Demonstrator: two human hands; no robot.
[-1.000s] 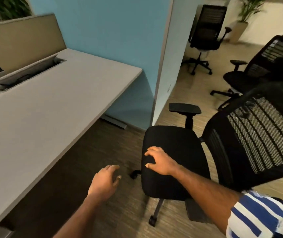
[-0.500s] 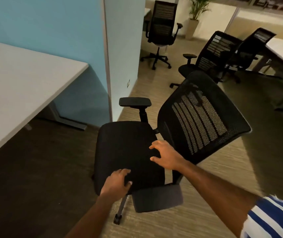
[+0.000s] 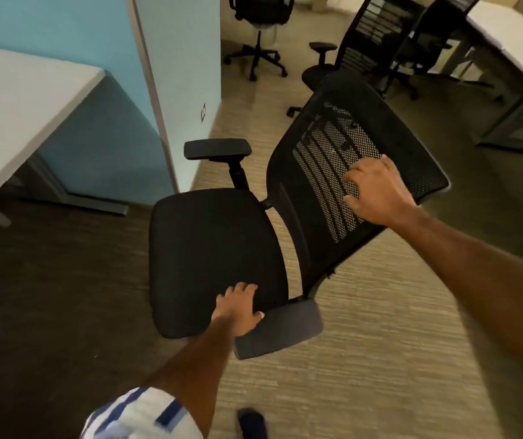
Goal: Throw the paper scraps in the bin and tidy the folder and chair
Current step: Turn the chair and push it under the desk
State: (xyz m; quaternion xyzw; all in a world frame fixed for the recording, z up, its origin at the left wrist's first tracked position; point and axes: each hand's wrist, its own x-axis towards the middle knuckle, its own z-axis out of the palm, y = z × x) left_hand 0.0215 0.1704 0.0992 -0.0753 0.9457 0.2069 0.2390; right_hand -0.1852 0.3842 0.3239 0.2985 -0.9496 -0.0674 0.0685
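A black office chair [image 3: 209, 248] with a mesh backrest [image 3: 323, 144] stands on the carpet in the middle of the head view, its seat turned toward the desk on the left. My left hand [image 3: 238, 307] presses on the seat's near edge, thumb against the near armrest [image 3: 280, 327]. My right hand [image 3: 377, 191] lies on the front of the mesh backrest with fingers spread. No paper scraps, bin or folder show in this view.
A white desk [image 3: 16, 99] sits at the left with a blue partition [image 3: 177, 58] beside it. Other black chairs [image 3: 371, 36] and a second desk [image 3: 514, 36] stand at the back right. A dark shoe [image 3: 250, 423] is on the carpet below.
The view has swung right and the chair has turned. My right hand rose from the seat to the mesh backrest. My left hand came onto the seat's near edge.
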